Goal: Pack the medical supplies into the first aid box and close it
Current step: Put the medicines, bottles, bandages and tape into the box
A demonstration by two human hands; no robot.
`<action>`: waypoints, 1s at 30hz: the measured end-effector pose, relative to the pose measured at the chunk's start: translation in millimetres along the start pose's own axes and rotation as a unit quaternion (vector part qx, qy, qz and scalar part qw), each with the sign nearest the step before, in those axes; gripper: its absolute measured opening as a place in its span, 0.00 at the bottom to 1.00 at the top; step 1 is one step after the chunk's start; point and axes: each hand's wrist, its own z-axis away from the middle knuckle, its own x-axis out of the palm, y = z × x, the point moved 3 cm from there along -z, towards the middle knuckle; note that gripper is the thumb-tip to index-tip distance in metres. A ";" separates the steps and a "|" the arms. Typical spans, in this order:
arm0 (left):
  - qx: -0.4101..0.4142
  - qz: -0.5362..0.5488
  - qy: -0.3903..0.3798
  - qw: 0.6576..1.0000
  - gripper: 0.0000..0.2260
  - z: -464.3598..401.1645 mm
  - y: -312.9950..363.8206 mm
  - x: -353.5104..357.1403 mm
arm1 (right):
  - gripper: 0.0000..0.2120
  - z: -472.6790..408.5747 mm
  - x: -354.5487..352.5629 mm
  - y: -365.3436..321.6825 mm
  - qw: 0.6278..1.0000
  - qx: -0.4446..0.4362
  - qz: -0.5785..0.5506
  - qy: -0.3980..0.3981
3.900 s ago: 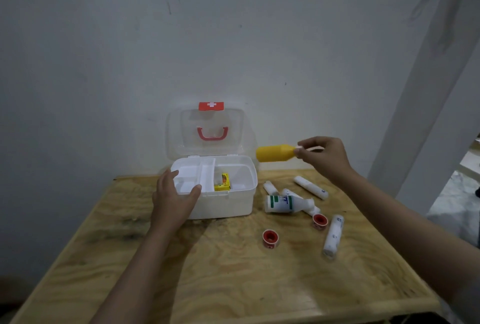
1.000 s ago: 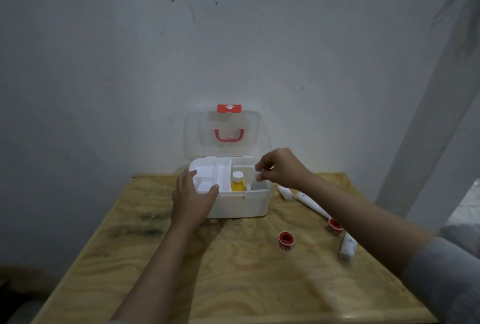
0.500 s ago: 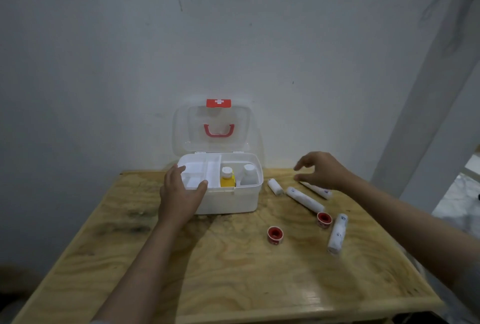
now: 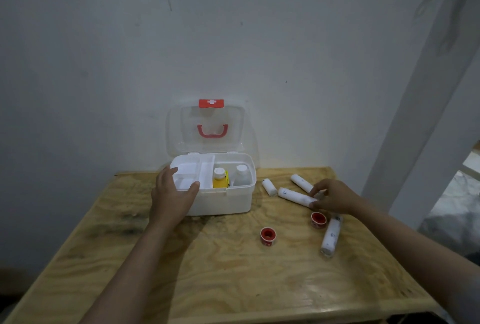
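Observation:
The white first aid box (image 4: 228,201) stands open at the back of the wooden table, its clear lid (image 4: 207,129) with a red handle upright. Inside stand a yellow bottle (image 4: 220,180) and a white bottle (image 4: 241,174) beside a white tray. My left hand (image 4: 172,193) grips the box's front left corner. My right hand (image 4: 335,196) pinches the near end of a white bandage roll (image 4: 294,196) lying on the table. Other rolls lie at the box's side (image 4: 269,187), behind my fingers (image 4: 301,183) and nearer me (image 4: 330,236). Two red tape rolls (image 4: 268,236) (image 4: 318,219) sit in front.
The plywood table (image 4: 220,271) stands against a grey wall. A white post (image 4: 415,116) slants up at the right, past the table's right edge.
My right hand has dropped from above the rolls onto the middle bandage roll and closed its fingers on it. The left hand has stayed on the box.

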 end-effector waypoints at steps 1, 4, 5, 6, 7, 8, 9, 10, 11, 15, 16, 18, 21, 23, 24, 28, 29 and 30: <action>0.001 -0.001 0.000 1.000 0.31 0.2 0.1 -0.1 | 0.12 -1.3 0.8 -1.2 1.000 -0.003 -0.001 0.010; 0.002 -0.002 0.000 1.000 0.31 -0.8 -1.1 0.0 | 0.12 -4.1 2.8 -4.1 1.000 -0.011 -0.008 0.028; 0.001 -0.002 -0.001 1.000 0.31 -0.9 -1.0 -0.1 | 0.13 -4.8 3.6 -5.1 0.999 -0.014 -0.008 0.029; 0.001 -0.003 0.000 1.000 0.31 -1.1 -0.8 0.0 | 0.13 -5.4 4.3 -6.0 0.999 -0.017 -0.009 0.030; 0.000 -0.004 0.000 1.000 0.32 -1.0 -0.5 0.1 | 0.14 -5.6 4.7 -7.0 0.999 -0.021 -0.010 0.032; 0.000 -0.005 0.001 1.000 0.32 -1.0 -0.3 0.3 | 0.15 -5.3 5.1 -8.0 0.999 -0.023 -0.012 0.035; 0.002 -0.005 0.001 1.000 0.32 -0.8 -0.1 0.4 | 0.16 -4.7 5.6 -8.9 0.999 -0.025 -0.014 0.039; 0.003 -0.005 0.002 1.000 0.31 -0.6 -0.3 0.5 | 0.16 -4.3 6.3 -9.4 0.999 -0.026 -0.015 0.045; 0.004 -0.004 0.003 1.000 0.31 -0.2 0.0 0.4 | 0.15 -4.3 7.1 -9.5 0.998 -0.028 -0.012 0.054; 0.006 -0.002 0.002 1.000 0.31 0.7 0.4 0.1 | 0.10 -4.5 10.0 -8.6 0.996 -0.025 -0.014 0.087; 0.006 -0.002 0.001 1.000 0.31 0.7 0.3 0.2 | 0.09 -4.2 9.5 -8.2 0.995 -0.023 -0.026 0.094; 0.006 -0.002 0.001 1.000 0.31 0.6 -0.4 0.0 | 0.08 -2.8 6.1 -7.1 0.993 -0.021 -0.050 0.108; 0.007 0.001 0.003 1.000 0.31 0.5 -0.2 -0.3 | 0.09 -1.5 -3.3 -5.3 0.987 -0.022 -0.089 0.133; 0.007 0.002 0.006 1.000 0.31 1.0 1.1 -0.3 | 0.10 0.5 -13.4 -9.9 0.981 -0.033 -0.114 0.152; 0.007 0.003 0.007 1.000 0.31 1.3 1.2 -0.2 | 0.10 1.9 -19.8 -14.8 0.978 -0.040 -0.126 0.159; 0.007 0.006 0.008 1.000 0.31 1.8 1.1 0.0 | 0.12 4.0 -51.2 -51.4 0.965 -0.091 -0.156 0.191; 0.008 0.007 0.009 1.000 0.31 2.1 1.7 -0.3 | 0.12 2.3 -58.4 -62.8 0.962 -0.107 -0.158 0.198; 0.009 0.008 0.010 1.000 0.31 2.1 1.9 -0.3 | 0.12 -0.2 -64.7 -74.9 0.959 -0.126 -0.155 0.200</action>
